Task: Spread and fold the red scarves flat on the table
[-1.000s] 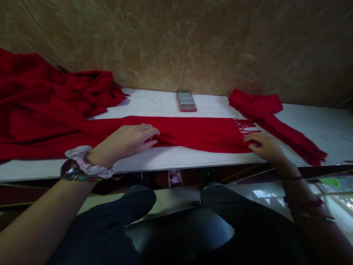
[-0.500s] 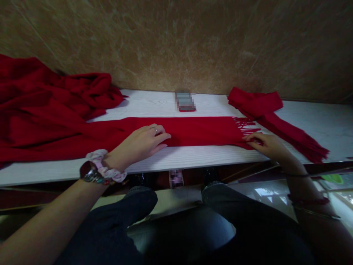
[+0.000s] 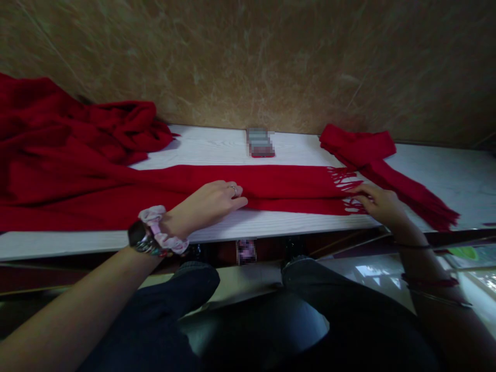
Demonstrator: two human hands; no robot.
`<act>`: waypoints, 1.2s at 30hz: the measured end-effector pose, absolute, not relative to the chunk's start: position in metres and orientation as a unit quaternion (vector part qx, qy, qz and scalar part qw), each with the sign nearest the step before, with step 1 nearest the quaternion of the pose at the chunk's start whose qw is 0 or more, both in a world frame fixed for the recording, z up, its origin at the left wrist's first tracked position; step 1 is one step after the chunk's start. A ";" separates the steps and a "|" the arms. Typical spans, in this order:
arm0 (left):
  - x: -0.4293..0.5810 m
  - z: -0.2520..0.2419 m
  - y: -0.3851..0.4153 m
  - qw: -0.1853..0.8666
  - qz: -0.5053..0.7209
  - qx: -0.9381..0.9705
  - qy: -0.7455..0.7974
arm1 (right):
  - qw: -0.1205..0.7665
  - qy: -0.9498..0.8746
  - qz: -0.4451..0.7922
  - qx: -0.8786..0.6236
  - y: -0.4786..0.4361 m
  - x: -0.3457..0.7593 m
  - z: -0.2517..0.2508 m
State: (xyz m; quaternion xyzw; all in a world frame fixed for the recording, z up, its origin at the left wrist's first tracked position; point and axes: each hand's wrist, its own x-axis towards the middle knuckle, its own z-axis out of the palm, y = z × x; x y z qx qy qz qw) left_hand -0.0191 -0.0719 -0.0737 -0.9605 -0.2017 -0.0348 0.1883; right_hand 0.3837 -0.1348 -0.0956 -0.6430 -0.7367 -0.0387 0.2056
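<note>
Scarf (image 3: pixel 287 186) stretched flat on surface (image 3: pixel 217 144), no fold yet; L hand (image 3: pixel 209 204) open, palm down mid-length, R hand (image 3: pixel 377 202) open, fingertips on fringe (image 3: pixel 344 181). Red heap (image 3: pixel 58 139) sits far left.

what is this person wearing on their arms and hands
Both forearms are bare, no sleeves. The left hand wears a ring on one finger, with a pale pink scrunchie and what looks like a dark watch at the wrist. The right hand shows no ring; its wrist has a thin dark band, and further up sit a red bracelet and a thin bangle.
</note>
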 end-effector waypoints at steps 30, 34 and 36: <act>-0.075 -0.091 -0.015 -0.007 0.034 -0.936 -0.350 | -0.012 -0.826 0.098 -0.555 -0.065 0.351 -0.074; -0.079 -0.078 -0.011 -0.032 0.053 -0.918 -0.393 | 0.018 -0.827 0.097 -0.554 -0.054 0.341 -0.078; -0.068 -0.071 -0.012 -0.051 0.072 -0.923 -0.374 | 0.017 -0.828 0.112 -0.549 -0.053 0.340 -0.078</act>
